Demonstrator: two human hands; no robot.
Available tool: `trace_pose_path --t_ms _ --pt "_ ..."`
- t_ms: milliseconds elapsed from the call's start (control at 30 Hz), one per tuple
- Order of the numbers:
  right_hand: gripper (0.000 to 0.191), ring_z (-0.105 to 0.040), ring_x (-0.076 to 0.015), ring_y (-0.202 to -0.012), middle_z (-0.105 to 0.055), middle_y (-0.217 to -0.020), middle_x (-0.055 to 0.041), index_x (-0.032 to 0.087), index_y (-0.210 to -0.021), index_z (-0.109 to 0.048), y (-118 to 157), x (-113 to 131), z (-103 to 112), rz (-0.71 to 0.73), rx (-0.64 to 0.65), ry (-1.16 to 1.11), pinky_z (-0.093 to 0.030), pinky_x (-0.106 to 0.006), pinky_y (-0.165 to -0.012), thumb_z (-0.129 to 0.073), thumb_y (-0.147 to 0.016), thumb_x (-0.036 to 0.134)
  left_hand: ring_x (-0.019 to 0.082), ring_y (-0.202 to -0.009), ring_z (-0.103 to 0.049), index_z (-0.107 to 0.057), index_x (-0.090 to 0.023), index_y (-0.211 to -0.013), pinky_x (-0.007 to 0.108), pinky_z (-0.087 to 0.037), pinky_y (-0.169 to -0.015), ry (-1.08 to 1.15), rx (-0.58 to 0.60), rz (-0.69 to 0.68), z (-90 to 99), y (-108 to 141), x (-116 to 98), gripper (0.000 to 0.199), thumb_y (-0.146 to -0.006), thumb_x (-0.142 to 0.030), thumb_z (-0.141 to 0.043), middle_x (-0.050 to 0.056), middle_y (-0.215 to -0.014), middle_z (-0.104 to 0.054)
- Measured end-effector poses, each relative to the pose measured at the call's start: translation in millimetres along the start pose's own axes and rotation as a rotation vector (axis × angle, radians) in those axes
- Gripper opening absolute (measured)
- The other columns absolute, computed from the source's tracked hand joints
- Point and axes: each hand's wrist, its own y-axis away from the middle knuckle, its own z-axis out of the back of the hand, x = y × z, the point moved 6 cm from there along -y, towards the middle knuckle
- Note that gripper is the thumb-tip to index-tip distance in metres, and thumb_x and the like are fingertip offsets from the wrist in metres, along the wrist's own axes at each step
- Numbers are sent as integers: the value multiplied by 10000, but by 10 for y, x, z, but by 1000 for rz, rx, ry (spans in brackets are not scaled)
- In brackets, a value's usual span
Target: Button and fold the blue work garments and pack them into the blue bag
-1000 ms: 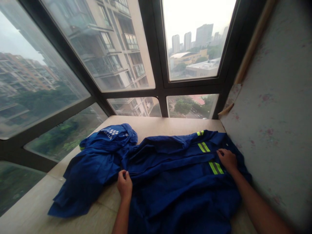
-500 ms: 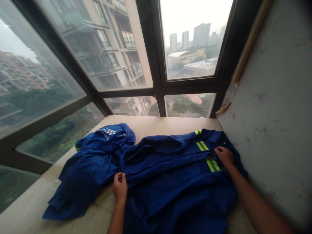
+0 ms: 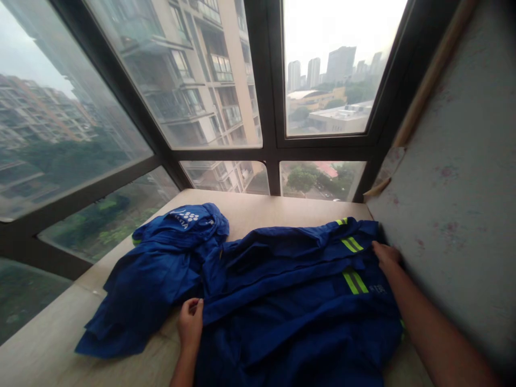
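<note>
A blue work jacket [image 3: 282, 317] with yellow-and-grey reflective strips lies spread on the pale sill, its collar end toward the right wall. My left hand [image 3: 190, 321] pinches the front edge of this jacket at its left, hem end. At the far right, my right hand [image 3: 387, 257] has its fingers closed on the cloth by the collar; the fingertips are partly hidden. Beside the jacket, to the left, a second blue garment [image 3: 149, 290] lies crumpled, with white dots and lettering facing up. Part of it touches the jacket.
The pale stone sill [image 3: 258, 201] runs along dark window frames [image 3: 226, 155] at the back and left. A wall with faded floral paper [image 3: 451, 215] rises close on the right, its paper torn near the window corner [image 3: 382, 183].
My right hand has moved right toward the wall and collar, and the upper front panel of the jacket has shifted with it. My left hand is slightly lower and further left. The view has shifted slightly.
</note>
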Motion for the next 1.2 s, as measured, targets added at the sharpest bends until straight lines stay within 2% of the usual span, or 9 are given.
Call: trace_pose_path --t_ms 133,267,567,667,767,900,967,1100,1200 --pt "241 -646 -167 -824 -677 -861 -42 170 -845 -668 83 76 92 -190 160 -52 -524 -338 -784 -601 -931 385 294 -844 -701 -583 -225 -734 415 -547 -824 70 253 -29 -84 246 -60 413 -606 -612 -649 78 -854 -732" --pt "245 -644 -157 -850 -672 -966 -35 158 -966 -649 86 621 198 -221 251 -240 -539 -349 -796 -601 -939 397 294 -864 -702 -598 -249 -747 390 -529 -817 13 589 -82 -256 598 -358 353 -683 -591 -659 55 -844 -745" --pt "250 -622 -104 -688 -657 -819 -13 159 -944 -590 -131 3183 148 -79 384 -826 -528 -253 -665 -397 -1007 304 191 -760 -617 -568 -213 -879 303 -460 -768 474 1239 -37 -920 1965 -1640 336 -847 -544 -612 31 -753 -656" --pt "170 -656 -103 -809 -698 -955 9 212 -1009 -587 20 3971 193 99 476 -966 -537 -259 -767 -440 -962 283 178 -750 -617 -585 -203 -922 293 -457 -758 613 1513 15 -1125 2523 -1853 359 -853 -555 -603 34 -750 -649" --pt "243 -659 -129 -942 -670 -1164 12 256 -1159 -549 447 4384 171 373 661 -916 -531 -297 -838 -477 -932 309 206 -922 -631 -665 -212 -982 312 -448 -860 352 1650 -245 -1253 2790 -1845 246 -872 -425 -610 63 -941 -702" --pt "204 -642 -222 -998 -692 -1064 -31 229 -1033 -631 1251 3946 -2 478 681 -525 -481 -383 -937 -572 -841 264 234 -1070 -610 -685 -257 -1097 338 -434 -966 121 1441 -512 -1374 2459 -1689 267 -847 -252 -592 62 -1127 -698" --pt "201 -618 -296 -1057 -699 -1038 -69 214 -965 -664 1717 3443 -121 451 655 -433 -431 -454 -997 -631 -768 239 249 -1074 -617 -683 -242 -1096 369 -446 -982 75 1214 -555 -1423 2046 -1607 267 -872 -268 -540 90 -1124 -695" --pt "552 -479 -398 -1278 -558 -1356 -142 234 -1272 -592 2499 2320 -406 296 440 -182 -372 -514 -1051 -661 -730 316 335 -1191 -559 -634 -161 -1201 496 -413 -1036 -179 674 -631 -1479 1146 -1440 406 -870 -360 -511 177 -1256 -625" --pt "604 -580 -367 -1182 -635 -1271 -116 276 -1341 -554 2810 1762 -651 184 450 -139 -446 -477 -977 -617 -744 346 373 -1171 -571 -583 -96 -1283 514 -464 -960 -344 534 -661 -1606 793 -1320 515 -844 -351 -502 228 -1291 -589"
